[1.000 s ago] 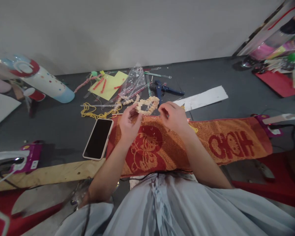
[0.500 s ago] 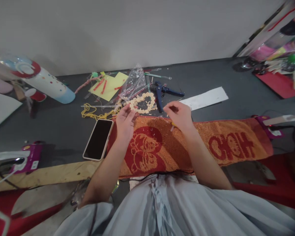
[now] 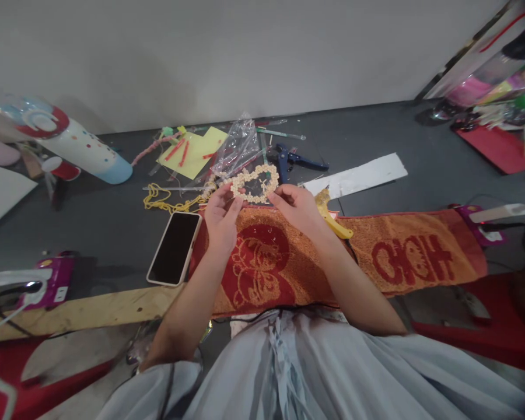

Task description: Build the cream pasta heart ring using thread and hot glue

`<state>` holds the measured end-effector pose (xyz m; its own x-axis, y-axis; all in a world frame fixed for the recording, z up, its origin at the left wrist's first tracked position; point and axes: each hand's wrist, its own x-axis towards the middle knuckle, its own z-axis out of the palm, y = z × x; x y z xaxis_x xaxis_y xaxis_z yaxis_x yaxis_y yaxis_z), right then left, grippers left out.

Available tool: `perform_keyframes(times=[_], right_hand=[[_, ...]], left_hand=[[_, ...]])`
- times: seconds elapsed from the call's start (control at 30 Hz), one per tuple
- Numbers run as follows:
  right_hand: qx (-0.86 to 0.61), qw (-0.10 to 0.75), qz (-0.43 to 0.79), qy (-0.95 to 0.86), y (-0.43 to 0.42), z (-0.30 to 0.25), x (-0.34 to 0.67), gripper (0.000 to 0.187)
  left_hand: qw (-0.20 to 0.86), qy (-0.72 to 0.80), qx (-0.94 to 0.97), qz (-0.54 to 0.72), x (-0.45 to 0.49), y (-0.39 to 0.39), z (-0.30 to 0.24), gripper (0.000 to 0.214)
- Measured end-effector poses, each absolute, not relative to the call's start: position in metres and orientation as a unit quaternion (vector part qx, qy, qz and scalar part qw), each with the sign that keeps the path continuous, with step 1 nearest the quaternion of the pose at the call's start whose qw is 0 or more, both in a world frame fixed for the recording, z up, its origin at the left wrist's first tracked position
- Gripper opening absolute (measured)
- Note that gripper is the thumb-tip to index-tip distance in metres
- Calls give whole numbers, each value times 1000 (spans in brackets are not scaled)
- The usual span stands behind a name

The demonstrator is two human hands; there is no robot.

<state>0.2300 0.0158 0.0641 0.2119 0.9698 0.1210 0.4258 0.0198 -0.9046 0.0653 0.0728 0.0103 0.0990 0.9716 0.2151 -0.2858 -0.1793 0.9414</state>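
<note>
A cream heart-shaped ring of small beads (image 3: 254, 182) is held up above the far edge of an orange-and-red towel (image 3: 315, 256). My left hand (image 3: 221, 214) pinches its lower left side with thumb and fingers. My right hand (image 3: 296, 209) closes on its lower right side. A yellow glue gun (image 3: 330, 213) lies on the towel just right of my right hand.
A black phone (image 3: 175, 247) lies left of the towel. Behind the hands are yellow cord (image 3: 166, 199), a plastic bag (image 3: 238, 146), yellow paper (image 3: 192, 153), a blue tool (image 3: 289, 160) and a white strip (image 3: 363, 174). A dotted white cylinder (image 3: 76, 146) lies far left.
The bead heart turned to face me flat. My right hand drew away, then came back and took hold of its right side. The yellow glue gun is uncovered on the towel.
</note>
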Motion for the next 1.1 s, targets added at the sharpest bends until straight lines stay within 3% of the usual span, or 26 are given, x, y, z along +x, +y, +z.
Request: perform_keyframes(times=[0.33, 0.6, 0.8, 0.93, 1.1], right_hand=[[-579, 525, 365, -506, 14, 47, 227, 35], [-606, 594, 287, -444, 14, 43, 253, 29], [-618, 670, 115, -394, 21, 51, 307, 27], [-652, 644, 67, -395, 23, 55, 327, 20], [-707, 513, 31, -486, 31, 48, 323, 10]], left_hand=[[513, 345, 526, 584, 66, 69, 11, 45], [512, 349, 522, 586, 65, 72, 8, 45], [527, 345, 500, 595, 65, 73, 11, 43], [537, 338, 490, 598, 66, 73, 12, 42], [536, 338, 505, 587, 64, 74, 9, 41]])
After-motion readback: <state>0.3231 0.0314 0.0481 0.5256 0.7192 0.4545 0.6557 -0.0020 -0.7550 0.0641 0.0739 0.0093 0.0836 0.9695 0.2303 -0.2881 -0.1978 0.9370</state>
